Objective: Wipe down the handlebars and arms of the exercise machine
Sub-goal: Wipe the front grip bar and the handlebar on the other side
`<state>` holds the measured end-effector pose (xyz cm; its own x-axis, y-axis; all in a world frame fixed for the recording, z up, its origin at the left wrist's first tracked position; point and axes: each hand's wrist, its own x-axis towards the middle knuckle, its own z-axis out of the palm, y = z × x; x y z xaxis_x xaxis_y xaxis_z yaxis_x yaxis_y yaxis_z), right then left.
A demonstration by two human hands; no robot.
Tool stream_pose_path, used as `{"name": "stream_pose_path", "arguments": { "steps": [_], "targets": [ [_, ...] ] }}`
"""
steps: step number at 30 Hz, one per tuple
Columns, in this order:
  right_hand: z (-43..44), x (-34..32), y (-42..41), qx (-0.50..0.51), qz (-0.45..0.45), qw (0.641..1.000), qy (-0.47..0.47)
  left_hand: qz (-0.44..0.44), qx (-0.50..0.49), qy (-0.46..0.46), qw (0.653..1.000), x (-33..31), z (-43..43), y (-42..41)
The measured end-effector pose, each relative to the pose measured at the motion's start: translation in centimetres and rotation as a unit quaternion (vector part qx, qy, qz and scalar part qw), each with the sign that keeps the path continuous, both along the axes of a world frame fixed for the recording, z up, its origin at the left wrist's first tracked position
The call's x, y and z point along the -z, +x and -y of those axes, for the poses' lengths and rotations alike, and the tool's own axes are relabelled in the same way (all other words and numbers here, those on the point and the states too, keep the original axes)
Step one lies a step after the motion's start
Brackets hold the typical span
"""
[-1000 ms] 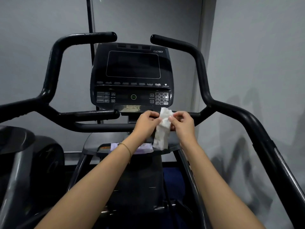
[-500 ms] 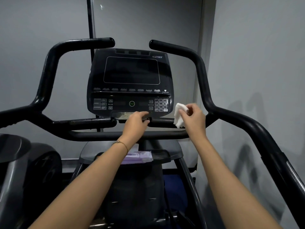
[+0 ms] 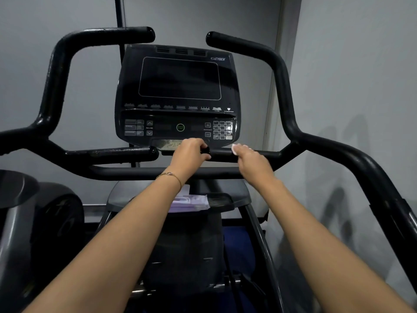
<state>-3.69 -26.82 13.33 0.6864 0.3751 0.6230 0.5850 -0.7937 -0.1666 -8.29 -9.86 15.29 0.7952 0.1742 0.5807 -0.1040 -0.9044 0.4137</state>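
The black exercise machine fills the view, with its console (image 3: pixel 179 96) in the middle. My right hand (image 3: pixel 252 162) lies over the short right inner handlebar (image 3: pixel 222 152) with a white wipe (image 3: pixel 235 147) pressed under the fingers; only a small edge of the wipe shows. My left hand (image 3: pixel 189 155) is closed around the end of that same bar, just under the console. The left inner handlebar (image 3: pixel 119 153) points toward the console. Tall curved arms rise on the left (image 3: pixel 54 86) and right (image 3: pixel 284 86). A crossbar (image 3: pixel 126 171) runs below my hands.
A purple wipe packet (image 3: pixel 191 203) lies on the grey tray (image 3: pixel 225 198) below the crossbar. Grey walls stand close behind and to the right. Another dark machine (image 3: pixel 33 211) sits at the left. The long right arm (image 3: pixel 372 175) slopes down toward me.
My right hand has come down from beside the console onto the right inner handlebar, covering most of the wipe. One second ago both hands held the wipe unfolded. My left hand now grips the bar end.
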Motion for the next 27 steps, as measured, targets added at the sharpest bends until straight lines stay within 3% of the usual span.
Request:
{"name": "stream_pose_path", "arguments": {
  "steps": [4,11,16,20,27],
  "targets": [
    [-2.6,-1.6,-0.1,0.013,-0.030,0.999,-0.022,-0.001,-0.002,0.014,1.000,-0.2,0.1,0.0],
    [-2.9,1.1,-0.5,-0.063,0.028,0.998,0.009,-0.016,-0.002,0.040,0.999,-0.8,0.1,-0.4],
    [3.3,2.0,0.6,0.062,-0.014,0.994,0.094,-0.025,-0.010,0.062,0.998,-0.8,0.3,-0.5],
    [2.9,0.5,0.9,0.144,-0.046,0.986,0.073,-0.025,-0.017,0.068,0.997,-0.7,0.6,-0.4],
    [-5.7,0.2,-1.4,-0.001,0.040,0.999,-0.004,-0.006,-0.016,0.074,0.997,-0.6,0.5,-0.4]
  ]
}}
